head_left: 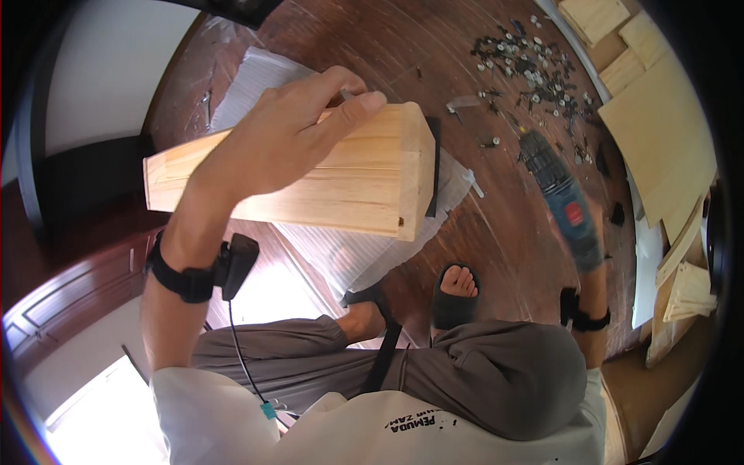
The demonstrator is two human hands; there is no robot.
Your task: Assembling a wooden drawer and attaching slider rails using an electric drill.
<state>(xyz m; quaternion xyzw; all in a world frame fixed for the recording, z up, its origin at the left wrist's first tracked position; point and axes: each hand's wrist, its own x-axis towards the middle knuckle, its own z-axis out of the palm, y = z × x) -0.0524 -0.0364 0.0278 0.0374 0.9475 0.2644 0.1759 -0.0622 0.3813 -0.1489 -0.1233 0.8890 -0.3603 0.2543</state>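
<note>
A pale wooden box-like piece [333, 182] lies on its side in front of me, with a dark strip [434, 167] along its right end. My left hand [287, 132] lies across its top, thumb and fingers gripping the far edge near the right end; the fingertips are partly hidden. A blue and black cordless drill [562, 194] is in my right hand [590, 232], to the right of the wood and apart from it. Its bit end points away from me, toward scattered hardware. Both the drill and the right hand are blurred by motion.
Many screws and fittings [535, 74] are strewn on the dark wooden floor [372, 54] at the far right. White foam sheet [349, 256] lies under the box. Wooden panels [659, 132] are piled along the right side. My sandalled foot [457, 294] is near the box.
</note>
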